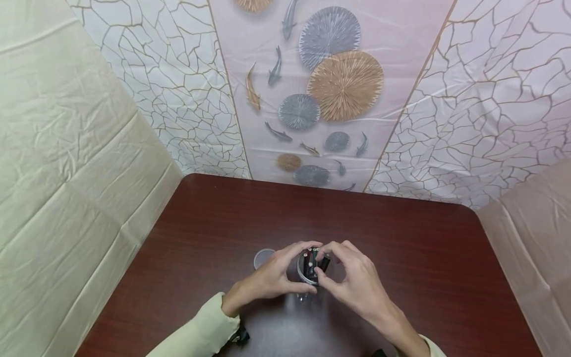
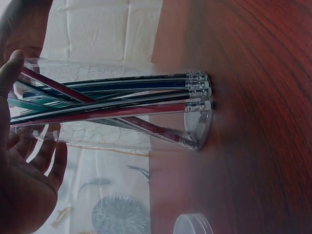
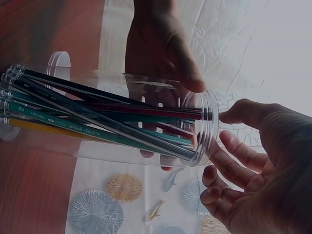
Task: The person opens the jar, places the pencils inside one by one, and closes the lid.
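Observation:
A clear plastic jar (image 3: 117, 151) stands upright on the table with its mouth uncovered. Inside lean several pencils (image 2: 141, 110) in green, red, dark blue and yellow, their eraser ends down at the jar's bottom. My left hand (image 1: 267, 275) grips the jar near the top, thumb on one side and fingers round the other. At the mouth is my right hand (image 1: 357, 282), thumb and index finger bent close to the pencils' upper ends with a gap between them. In the right wrist view the index finger meets the rim; no pencil shows between the fingertips.
A round clear lid (image 1: 264, 257) lies on the dark red-brown table (image 1: 214, 218), just left of the jar. Patterned cloth (image 1: 290, 144) hangs behind the table's far edge, and pale cloth walls (image 1: 89, 198) stand at both sides.

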The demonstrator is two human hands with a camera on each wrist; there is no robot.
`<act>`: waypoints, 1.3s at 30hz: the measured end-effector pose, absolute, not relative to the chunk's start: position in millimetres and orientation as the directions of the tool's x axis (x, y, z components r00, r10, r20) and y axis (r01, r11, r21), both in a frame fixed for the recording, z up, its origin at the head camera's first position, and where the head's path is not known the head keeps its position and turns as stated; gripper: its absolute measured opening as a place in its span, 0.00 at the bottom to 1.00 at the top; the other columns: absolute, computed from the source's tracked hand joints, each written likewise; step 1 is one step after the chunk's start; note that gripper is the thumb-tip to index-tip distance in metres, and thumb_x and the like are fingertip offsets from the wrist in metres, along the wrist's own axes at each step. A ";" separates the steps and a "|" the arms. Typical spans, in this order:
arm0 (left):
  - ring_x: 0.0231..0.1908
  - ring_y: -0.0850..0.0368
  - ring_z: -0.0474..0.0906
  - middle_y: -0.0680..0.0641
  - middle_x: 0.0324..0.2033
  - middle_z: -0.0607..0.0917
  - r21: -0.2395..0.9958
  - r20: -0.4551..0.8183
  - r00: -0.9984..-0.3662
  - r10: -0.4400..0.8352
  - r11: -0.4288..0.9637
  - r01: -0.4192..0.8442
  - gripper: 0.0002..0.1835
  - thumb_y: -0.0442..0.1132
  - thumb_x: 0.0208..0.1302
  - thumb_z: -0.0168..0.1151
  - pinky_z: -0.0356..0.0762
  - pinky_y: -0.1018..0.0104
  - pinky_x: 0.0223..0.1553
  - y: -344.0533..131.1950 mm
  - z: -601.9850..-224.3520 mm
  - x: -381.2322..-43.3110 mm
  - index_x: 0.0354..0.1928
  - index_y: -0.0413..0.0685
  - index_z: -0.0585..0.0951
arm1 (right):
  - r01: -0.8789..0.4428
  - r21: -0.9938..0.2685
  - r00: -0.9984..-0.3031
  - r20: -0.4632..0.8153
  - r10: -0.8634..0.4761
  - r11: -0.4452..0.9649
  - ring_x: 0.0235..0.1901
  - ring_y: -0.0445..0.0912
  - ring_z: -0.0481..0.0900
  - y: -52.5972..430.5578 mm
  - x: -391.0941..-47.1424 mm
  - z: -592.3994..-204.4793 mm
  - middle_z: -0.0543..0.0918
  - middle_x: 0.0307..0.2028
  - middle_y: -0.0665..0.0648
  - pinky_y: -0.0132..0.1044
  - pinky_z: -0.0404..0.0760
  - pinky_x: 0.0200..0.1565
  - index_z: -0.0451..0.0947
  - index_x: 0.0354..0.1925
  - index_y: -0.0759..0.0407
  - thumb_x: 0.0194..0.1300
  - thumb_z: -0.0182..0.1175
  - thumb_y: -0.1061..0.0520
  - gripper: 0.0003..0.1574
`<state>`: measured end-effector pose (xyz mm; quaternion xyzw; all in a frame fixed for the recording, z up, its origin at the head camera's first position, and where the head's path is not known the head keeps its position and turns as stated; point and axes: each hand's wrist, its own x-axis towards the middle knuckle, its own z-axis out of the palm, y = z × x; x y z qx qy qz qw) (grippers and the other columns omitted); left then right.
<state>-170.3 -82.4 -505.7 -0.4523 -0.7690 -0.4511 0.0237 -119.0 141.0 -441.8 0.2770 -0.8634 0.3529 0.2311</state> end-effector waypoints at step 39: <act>0.70 0.55 0.74 0.48 0.73 0.75 0.649 0.453 -0.581 0.677 0.197 0.735 0.53 0.47 0.57 0.84 0.73 0.57 0.70 -82.9 -507.1 -170.5 0.80 0.49 0.64 | -0.616 -0.591 -0.787 0.489 -0.376 0.521 0.67 0.50 0.72 165.0 -116.4 -449.9 0.76 0.68 0.53 0.31 0.64 0.70 0.74 0.73 0.51 0.51 0.85 0.52 0.53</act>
